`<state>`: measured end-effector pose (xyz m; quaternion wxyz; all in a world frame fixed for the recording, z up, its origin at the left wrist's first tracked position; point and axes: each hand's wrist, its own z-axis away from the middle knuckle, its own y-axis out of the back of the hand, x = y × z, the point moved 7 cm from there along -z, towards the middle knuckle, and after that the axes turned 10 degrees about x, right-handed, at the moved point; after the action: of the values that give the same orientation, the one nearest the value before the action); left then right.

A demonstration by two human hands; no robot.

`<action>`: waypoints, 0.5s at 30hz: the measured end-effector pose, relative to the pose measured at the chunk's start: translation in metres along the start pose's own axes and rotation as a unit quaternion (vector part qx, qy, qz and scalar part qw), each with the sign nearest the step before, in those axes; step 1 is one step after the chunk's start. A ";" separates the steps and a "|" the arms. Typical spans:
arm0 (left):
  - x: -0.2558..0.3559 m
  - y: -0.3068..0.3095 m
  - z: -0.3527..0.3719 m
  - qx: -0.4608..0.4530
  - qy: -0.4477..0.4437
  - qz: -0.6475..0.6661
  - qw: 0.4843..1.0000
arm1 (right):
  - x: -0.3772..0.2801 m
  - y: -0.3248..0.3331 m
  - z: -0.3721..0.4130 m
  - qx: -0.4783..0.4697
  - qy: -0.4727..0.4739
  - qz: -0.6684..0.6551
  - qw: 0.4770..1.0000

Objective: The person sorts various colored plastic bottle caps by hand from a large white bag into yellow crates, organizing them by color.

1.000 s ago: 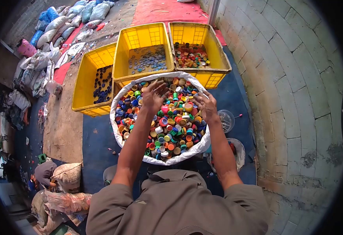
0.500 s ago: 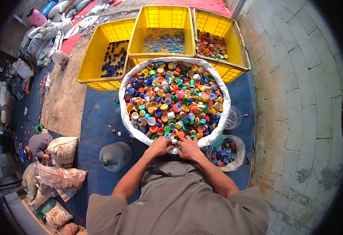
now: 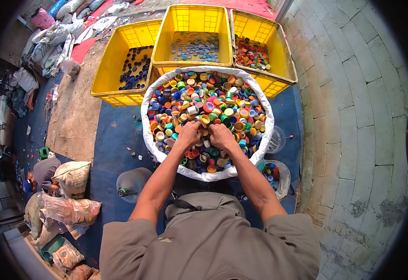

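Note:
A round container with a white cloth rim (image 3: 270, 122) is heaped with plastic bottle caps (image 3: 176, 109) of many colours. Over the middle of the heap, my left hand (image 3: 190, 135) has its fingers curled down into the caps. Close beside it, my right hand (image 3: 221, 136) is also closed, with bent fingers pressed among the caps. A yellow cap (image 3: 205, 119) sits at the gap between the two hands. Several darker caps show lower down, between my wrists and the near rim. The fingertips of both hands are partly hidden.
Behind the heap stand yellow crates with dark blue caps (image 3: 135, 70), light blue caps (image 3: 195, 49) and red caps (image 3: 250, 53). A clear jug (image 3: 134, 184) is at left, a sack of caps (image 3: 283, 179) at right. Another person (image 3: 46, 173) bends near sacks. A block wall (image 3: 348, 121) runs along the right.
Both hands have moved forward from the near rim to the middle of the heap. Caps near the rim have shifted away, leaving a lower hollow there.

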<state>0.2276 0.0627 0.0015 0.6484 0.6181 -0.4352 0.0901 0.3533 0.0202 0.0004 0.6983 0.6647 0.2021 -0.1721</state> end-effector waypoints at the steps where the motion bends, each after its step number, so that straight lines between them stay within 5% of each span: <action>1: -0.002 0.003 -0.001 0.001 0.009 -0.002 1.000 | 0.007 -0.003 -0.006 0.036 -0.004 -0.052 0.998; 3: -0.002 0.016 0.002 0.065 0.024 0.019 0.997 | 0.008 0.017 -0.004 0.187 0.003 -0.093 0.978; 6: -0.011 0.028 0.019 0.159 0.039 -0.023 0.986 | 0.017 0.031 0.011 0.220 -0.040 -0.179 0.958; 15: -0.008 0.038 0.063 0.198 0.093 -0.116 0.969 | 0.018 0.037 0.043 0.257 -0.042 -0.113 0.959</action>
<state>0.1694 0.0189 0.0144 0.5567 0.7694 -0.2720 0.1557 0.3901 -0.0199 0.0242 0.4882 0.7866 0.1951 -0.3237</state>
